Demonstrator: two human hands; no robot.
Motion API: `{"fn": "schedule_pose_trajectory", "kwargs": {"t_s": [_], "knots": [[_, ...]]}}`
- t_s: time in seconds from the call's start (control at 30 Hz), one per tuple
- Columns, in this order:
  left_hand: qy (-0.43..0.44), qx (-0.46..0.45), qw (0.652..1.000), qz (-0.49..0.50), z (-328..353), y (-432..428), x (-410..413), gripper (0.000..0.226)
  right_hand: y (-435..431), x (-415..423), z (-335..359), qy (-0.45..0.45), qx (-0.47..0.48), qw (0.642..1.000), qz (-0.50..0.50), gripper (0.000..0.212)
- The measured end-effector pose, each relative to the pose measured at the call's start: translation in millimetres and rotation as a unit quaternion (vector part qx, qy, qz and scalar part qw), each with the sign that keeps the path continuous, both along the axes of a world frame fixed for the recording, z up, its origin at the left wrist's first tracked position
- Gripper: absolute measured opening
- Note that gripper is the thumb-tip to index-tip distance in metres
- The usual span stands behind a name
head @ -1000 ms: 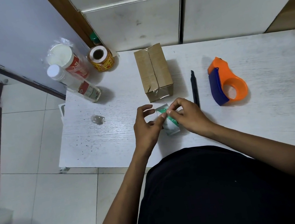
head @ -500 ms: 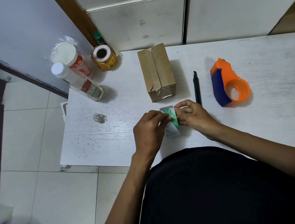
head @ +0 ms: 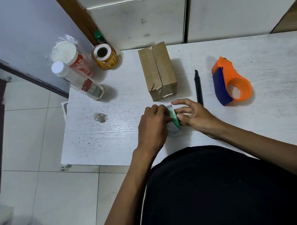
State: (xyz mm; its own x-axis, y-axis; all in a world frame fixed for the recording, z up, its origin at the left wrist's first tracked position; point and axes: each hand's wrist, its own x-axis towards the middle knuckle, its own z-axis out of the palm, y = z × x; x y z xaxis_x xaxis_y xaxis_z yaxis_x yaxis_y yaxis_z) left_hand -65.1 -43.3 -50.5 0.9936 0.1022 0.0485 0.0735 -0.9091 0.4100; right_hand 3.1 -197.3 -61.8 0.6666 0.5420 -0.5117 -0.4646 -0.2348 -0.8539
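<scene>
A small white and green box (head: 174, 123) stands on the white table (head: 267, 71) near its front edge, between both hands. My left hand (head: 153, 127) grips its left side, the fingers curled over the top. From the right, my right hand (head: 194, 116) pinches the box with thumb and fingers. Most of the box is hidden by the hands. Just behind them stands a taped brown cardboard box (head: 158, 71).
A black utility knife (head: 198, 87) and an orange and blue tape dispenser (head: 230, 84) lie to the right. At the back left are two white-capped bottles (head: 78, 79), a yellow label roll (head: 105, 57) and a crumpled bit of clear plastic (head: 100, 117). White cabinets stand behind the table.
Both hands kept working on the small box in place. The left hand closed over its top, and the right hand's fingers have opened out a little.
</scene>
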Motion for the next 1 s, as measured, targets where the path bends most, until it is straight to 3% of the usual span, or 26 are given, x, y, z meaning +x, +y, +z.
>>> {"fn": "schedule_pose_trajectory", "kwargs": {"t_s": [0.33,0.5,0.6,0.73,0.83,1.0], "knots": [[0.097,0.035,0.995,-0.003,11,-6,7,0.016,-3,0,0,-0.01,-0.008,1.0,0.011,0.045],[0.113,0.035,0.993,0.006,16,-11,10,0.02,3,0,7,0.018,-0.027,0.999,0.036,0.064],[0.121,0.016,0.992,0.015,18,-11,10,0.023,3,-6,2,-0.035,-0.068,0.994,0.076,0.061],[0.113,-0.003,0.993,0.018,19,-8,6,0.017,-1,-8,0,-0.16,-0.114,0.972,0.127,0.03],[0.108,-0.039,0.993,0.027,15,-3,0,0.019,-1,-10,2,-0.209,-0.109,0.962,0.138,0.02],[0.053,-0.215,0.97,0.096,9,7,-16,0.004,6,-16,6,-0.302,-0.112,0.938,0.125,0.023]]}}
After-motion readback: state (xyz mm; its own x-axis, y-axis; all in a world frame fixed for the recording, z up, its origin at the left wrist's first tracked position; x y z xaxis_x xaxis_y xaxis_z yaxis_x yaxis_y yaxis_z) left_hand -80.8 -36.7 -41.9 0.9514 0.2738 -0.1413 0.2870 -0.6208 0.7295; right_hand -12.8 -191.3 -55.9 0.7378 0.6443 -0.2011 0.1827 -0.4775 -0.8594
